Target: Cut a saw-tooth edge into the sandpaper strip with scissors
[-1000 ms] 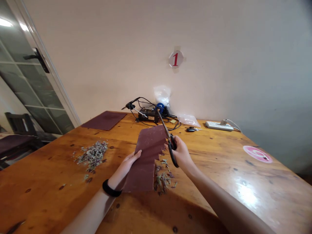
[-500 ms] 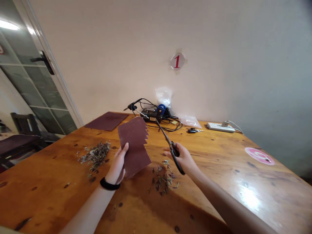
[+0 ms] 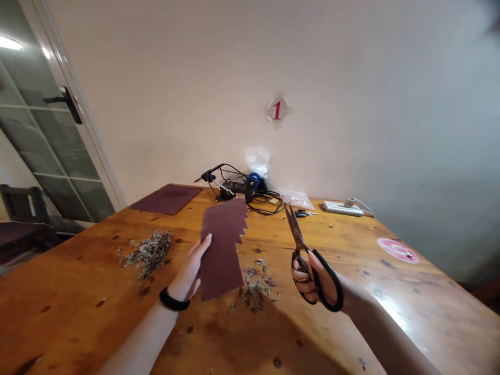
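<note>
My left hand (image 3: 194, 268) is closed on the left edge of a dark maroon sheet (image 3: 222, 255), thumb on its face. The sheet looks like sandpaper, and its upper right edge is cut in jagged teeth. Black-handled scissors (image 3: 299, 237) are in my right hand (image 3: 312, 278), held upright with the blades pointing up and slightly apart. A gap separates the scissors from the sheet. Small cut scraps (image 3: 258, 291) lie on the table between my hands. To the left is a larger heap of scraps (image 3: 150, 252).
On the wooden table (image 3: 117, 333), another maroon sheet (image 3: 167, 199) lies at the back left. A soldering station (image 3: 238, 187) with cables stands against the wall, beside plastic bags (image 3: 299, 199). Further right are a power strip (image 3: 341, 208) and a pink round sticker (image 3: 397, 250).
My right hand has moved right with the scissors, turning them so both handle loops show. The sheet has shifted slightly right and tilted more upright in my left hand. The camera view has shifted.
</note>
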`<state>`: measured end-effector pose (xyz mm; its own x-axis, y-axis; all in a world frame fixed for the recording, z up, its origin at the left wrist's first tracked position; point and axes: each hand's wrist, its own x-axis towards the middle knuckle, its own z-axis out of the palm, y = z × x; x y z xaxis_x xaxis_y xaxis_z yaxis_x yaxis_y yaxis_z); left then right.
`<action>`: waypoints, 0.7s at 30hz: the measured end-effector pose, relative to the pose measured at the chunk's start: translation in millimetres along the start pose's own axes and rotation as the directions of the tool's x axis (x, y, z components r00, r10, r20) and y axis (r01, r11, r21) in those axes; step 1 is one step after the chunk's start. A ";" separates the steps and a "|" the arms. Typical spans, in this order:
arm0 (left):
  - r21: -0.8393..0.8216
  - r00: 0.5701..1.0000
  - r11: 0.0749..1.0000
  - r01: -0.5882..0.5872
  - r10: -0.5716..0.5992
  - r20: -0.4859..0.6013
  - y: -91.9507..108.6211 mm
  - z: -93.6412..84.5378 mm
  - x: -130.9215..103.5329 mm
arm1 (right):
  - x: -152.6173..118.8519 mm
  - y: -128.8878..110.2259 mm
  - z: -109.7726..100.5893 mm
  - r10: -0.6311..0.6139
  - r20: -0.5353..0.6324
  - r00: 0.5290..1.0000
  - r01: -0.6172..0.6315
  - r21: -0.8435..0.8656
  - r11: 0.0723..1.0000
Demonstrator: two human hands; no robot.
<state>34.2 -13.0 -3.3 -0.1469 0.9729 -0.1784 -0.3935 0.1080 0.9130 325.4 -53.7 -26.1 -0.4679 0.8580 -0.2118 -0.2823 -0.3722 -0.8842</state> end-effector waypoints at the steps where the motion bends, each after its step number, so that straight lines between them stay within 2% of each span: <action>1: -0.010 0.999 1.000 0.022 -0.022 0.037 -1.0 -1.0 -1.3 | -1.8 3.5 2.1 0.008 0.028 1.000 -0.008 0.028 1.000; 3: -0.033 0.987 0.996 0.079 -0.073 0.145 -4.5 -4.5 -2.8 | -3.9 12.1 7.9 0.029 0.085 0.996 -0.036 0.073 0.997; 5: -0.059 0.956 0.993 0.104 -0.084 0.280 -8.3 -9.5 -2.6 | -4.9 22.5 14.4 0.050 0.137 0.989 -0.063 0.095 0.993; 7: -0.070 0.923 0.994 0.083 -0.050 0.381 -10.2 -14.9 -1.0 | -5.2 32.8 19.4 0.063 0.176 0.982 -0.080 0.093 0.992; 9: -0.064 0.905 0.996 0.054 -0.022 0.425 -9.3 -19.4 0.9 | -5.0 41.4 20.4 0.064 0.195 0.979 -0.082 0.082 0.993; 13: 0.012 0.901 0.999 0.032 -0.034 0.433 -4.1 -20.6 4.2 | -4.2 49.1 13.2 0.012 0.155 0.988 -0.023 0.068 0.997; 17: 0.174 0.936 0.970 -0.168 0.102 0.336 -7.8 -15.2 10.8 | -8.0 42.3 14.5 -0.067 0.063 0.996 0.068 -0.006 0.998; 19: 0.286 0.934 0.916 -0.281 0.192 0.303 -12.2 -14.0 14.9 | -11.2 36.2 21.0 -0.190 -0.052 0.980 0.181 -0.146 0.973; 21: 0.363 0.910 0.849 -0.385 0.284 0.303 -15.0 -14.7 17.8 | -13.9 32.4 27.9 -0.382 -0.175 0.907 0.280 -0.426 0.860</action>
<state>24.2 -0.3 -25.5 0.0297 0.9777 0.2077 0.0516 -0.2090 0.9765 299.4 -87.6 -40.2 -0.1701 0.9827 0.0728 -0.0172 0.0709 -0.9973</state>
